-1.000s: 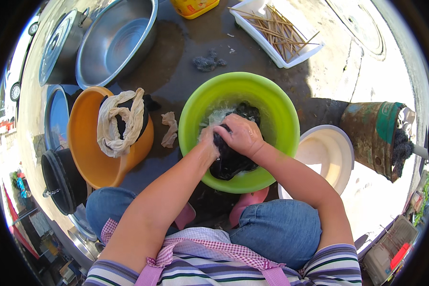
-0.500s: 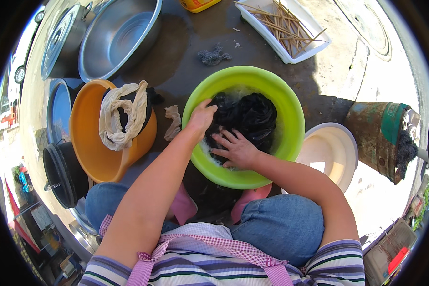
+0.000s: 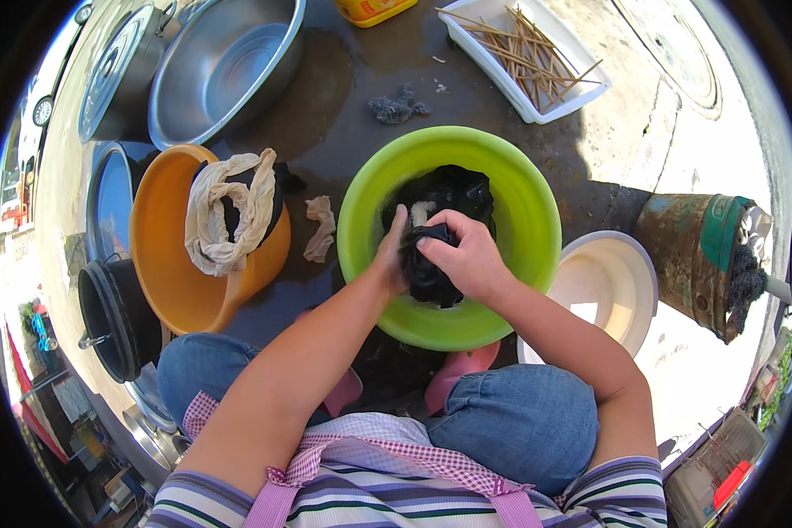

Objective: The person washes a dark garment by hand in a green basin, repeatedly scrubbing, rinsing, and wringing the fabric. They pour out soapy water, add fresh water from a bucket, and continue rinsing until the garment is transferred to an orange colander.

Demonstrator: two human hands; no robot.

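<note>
A lime-green basin [image 3: 537, 211] stands in front of me with wet black cloth [image 3: 453, 187] in it. A bunched part of the cloth is lifted between my two hands. My right hand [image 3: 473, 260] is closed on the bunch, its thumb and fingers pinching a fold. My left hand [image 3: 394, 257] presses against the bunch's left side, slightly blurred, its fingertips pointing away from me and partly hidden by the cloth. A pale patch shows on the cloth just beyond my hands; I cannot tell whether it is foam or fabric.
Left of the basin, an orange tub [image 3: 163, 255] has beige cloth [image 3: 216, 251] over its rim; another beige scrap [image 3: 319, 229] lies between. Beyond are a metal basin [image 3: 238, 70], steel-wool-like clump [image 3: 399, 106] and white tray [image 3: 471, 66] of sticks. Right: white basin [image 3: 625, 290], rusty bucket [image 3: 682, 246].
My hands have come together and gathered up part of the black cloth. The right hand, spread open on the cloth before, is now closed on a bunch; the left has moved nearer me.
</note>
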